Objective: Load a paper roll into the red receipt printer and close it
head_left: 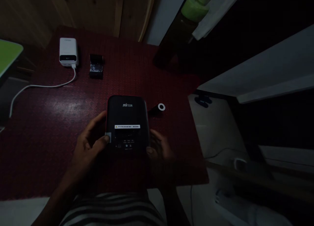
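A black receipt printer [128,116] with rounded corners and a white FEJE-like logo lies in front of me, near the middle of the red table. My left hand [92,139] grips its left side, thumb over the front edge by a small pale sticker. On the opposite side, my right hand [158,147] holds the lower right edge, its fingers curled and partly lost in shadow. A white label strip [127,126] crosses the printer's top, above small printed icons. Just right of the printer lies a dark cylindrical item with a white ring end [161,106].
A white power bank [68,52] with a white cable [46,86] plugged in stands at the back left. Beside it lies a small black glossy object [96,66]. A green-capped bottle [195,9] stands at the back right. The red table [171,160] ends to the right above the floor.
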The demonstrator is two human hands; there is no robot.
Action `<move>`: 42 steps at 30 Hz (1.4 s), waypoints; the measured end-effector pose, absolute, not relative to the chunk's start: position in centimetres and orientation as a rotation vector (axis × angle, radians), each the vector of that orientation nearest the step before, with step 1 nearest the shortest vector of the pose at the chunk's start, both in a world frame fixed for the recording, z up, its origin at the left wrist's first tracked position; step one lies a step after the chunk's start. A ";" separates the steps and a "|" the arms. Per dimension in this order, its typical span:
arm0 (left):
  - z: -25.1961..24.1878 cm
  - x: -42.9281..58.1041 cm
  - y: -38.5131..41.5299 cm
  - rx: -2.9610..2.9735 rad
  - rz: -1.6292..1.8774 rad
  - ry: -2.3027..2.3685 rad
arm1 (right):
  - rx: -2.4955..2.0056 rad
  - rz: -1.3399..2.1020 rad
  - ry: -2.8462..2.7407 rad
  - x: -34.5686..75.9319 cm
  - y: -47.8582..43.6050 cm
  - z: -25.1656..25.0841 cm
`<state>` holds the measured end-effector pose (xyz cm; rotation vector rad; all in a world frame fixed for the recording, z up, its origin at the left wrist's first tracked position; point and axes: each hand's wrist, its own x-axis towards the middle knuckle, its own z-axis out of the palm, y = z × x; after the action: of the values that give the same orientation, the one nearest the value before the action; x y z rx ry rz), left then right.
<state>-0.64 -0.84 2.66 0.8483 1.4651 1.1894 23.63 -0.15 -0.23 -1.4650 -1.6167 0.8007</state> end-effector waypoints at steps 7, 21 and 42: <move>3.3 0.3 -0.7 0.834 1.202 1.496 | -1.517 0.822 -1.643 23.2 -1.2 -1.7; 3.4 0.7 -0.5 0.797 1.206 1.483 | -1.443 0.764 -1.753 23.8 -0.9 -2.1; -1.6 -0.2 -1.4 1.316 1.384 1.368 | -1.221 0.377 -2.857 15.9 11.8 6.1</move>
<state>-0.19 -1.42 -1.63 1.3162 1.3683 1.3844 15.94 11.83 6.07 -1.2212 -2.8570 0.3773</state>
